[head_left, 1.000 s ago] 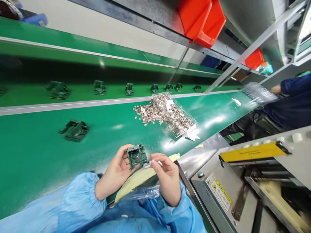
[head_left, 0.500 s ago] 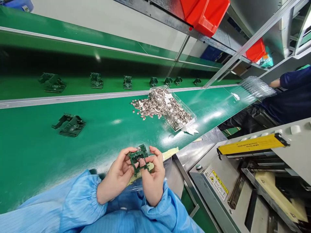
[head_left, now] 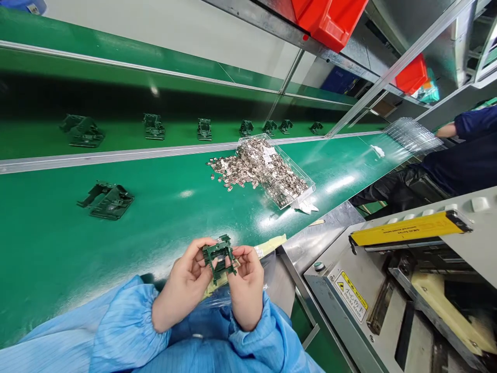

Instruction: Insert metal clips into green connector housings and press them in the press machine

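Room spanned the counter (head_left: 174, 223) from near edge to metal pieces (head_left: 252, 166); by that edge, left hand (head_left: 181, 287) and right hand (head_left: 246, 287) gripped the green frame (head_left: 221, 249) between their fingertips.

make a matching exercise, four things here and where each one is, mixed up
1 nearest green part
2 small metal pieces
3 larger red bin
4 yellow bar

A at the metal shelf's edge
B between the left hand and right hand
C on the grey machine
D in and beside the clear tray

Pairs: 1-B; 2-D; 3-A; 4-C
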`<move>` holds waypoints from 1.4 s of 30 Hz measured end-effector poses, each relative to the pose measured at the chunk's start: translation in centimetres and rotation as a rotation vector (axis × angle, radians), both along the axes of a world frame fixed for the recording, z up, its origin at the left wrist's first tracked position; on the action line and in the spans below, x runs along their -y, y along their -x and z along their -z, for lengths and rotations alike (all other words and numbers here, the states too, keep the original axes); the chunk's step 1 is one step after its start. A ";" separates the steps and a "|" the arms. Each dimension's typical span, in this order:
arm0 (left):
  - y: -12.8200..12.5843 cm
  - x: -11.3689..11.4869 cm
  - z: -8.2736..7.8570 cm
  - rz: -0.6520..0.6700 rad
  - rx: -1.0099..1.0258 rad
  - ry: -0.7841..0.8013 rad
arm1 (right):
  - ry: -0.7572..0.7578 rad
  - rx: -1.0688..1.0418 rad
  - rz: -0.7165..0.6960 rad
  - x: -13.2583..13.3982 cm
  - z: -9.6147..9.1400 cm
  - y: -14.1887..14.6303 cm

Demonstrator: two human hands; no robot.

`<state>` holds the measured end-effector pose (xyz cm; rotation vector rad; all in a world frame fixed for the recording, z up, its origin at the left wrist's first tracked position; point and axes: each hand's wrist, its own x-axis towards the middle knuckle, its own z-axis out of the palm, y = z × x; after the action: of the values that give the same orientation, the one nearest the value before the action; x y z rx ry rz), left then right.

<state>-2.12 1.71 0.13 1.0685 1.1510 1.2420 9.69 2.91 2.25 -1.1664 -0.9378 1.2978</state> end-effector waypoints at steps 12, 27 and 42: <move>-0.1 2.0 -0.2 0.140 -0.134 -0.040 | 0.040 -0.151 0.081 3.2 1.8 -0.5; -5.1 -5.6 -0.1 0.167 -0.017 -0.075 | -0.036 0.374 0.214 1.6 6.9 -6.7; -6.0 -3.2 0.8 0.142 0.090 -0.014 | 0.064 0.087 0.218 2.7 8.2 -3.4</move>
<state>3.89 4.86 -0.68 1.0751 0.9829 1.1763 13.11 0.21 -5.93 -1.3444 -0.8114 1.1156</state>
